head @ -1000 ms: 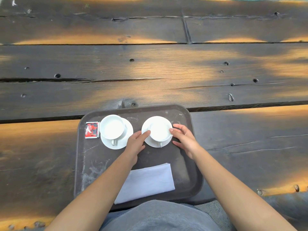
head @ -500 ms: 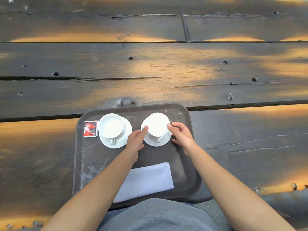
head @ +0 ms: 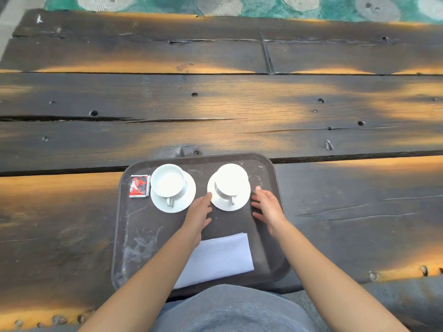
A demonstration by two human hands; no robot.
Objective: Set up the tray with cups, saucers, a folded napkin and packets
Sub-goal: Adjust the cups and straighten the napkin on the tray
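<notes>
Two white cups are seen from the head view, each on its own saucer, at the far part of a dark tray [head: 124, 236] that lies on the wooden counter [head: 215, 111]. The left cup [head: 168, 180] stands on the left saucer [head: 187, 200], the right cup [head: 231, 179] on the right saucer [head: 220, 202]. A red packet [head: 139, 186] is placed just left of the left saucer. A folded napkin [head: 220, 257] lies at the near side. The left hand [head: 199, 212] and the right hand [head: 268, 208] are held open beside the right saucer, and nothing is gripped.
</notes>
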